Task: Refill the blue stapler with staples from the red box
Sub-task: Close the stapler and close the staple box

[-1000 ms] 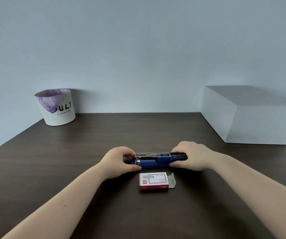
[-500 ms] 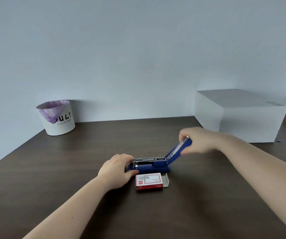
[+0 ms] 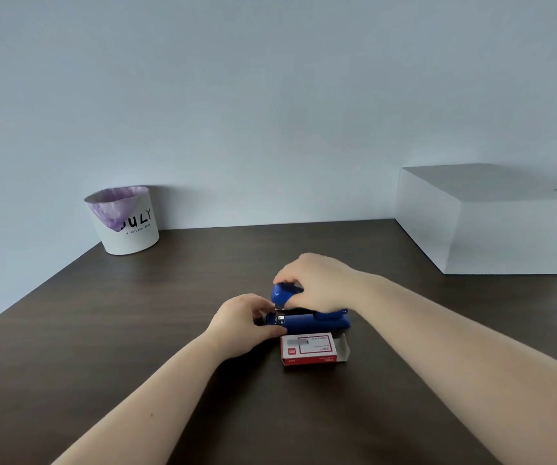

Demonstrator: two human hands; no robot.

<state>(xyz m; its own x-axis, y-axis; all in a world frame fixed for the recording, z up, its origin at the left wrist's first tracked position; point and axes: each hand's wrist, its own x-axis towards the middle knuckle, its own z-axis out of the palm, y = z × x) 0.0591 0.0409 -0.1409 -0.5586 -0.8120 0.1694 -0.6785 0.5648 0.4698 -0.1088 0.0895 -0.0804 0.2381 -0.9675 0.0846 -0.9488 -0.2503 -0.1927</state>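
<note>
Hands (image 3: 317, 283) apparently gripping stapler (image 3: 307, 322), arms outstretched

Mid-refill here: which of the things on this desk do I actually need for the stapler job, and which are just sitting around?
Needed:
- blue stapler, left hand steadying its front end, right hand holding its top cover
- red box of staples, end flap open, just in front of the stapler

Just lying about:
- white bin with purple liner, back left
- white box, back right

White bin (image 3: 126, 223) w/ purple liner, white box (image 3: 491, 226), dark table (image 3: 69, 347).
</note>
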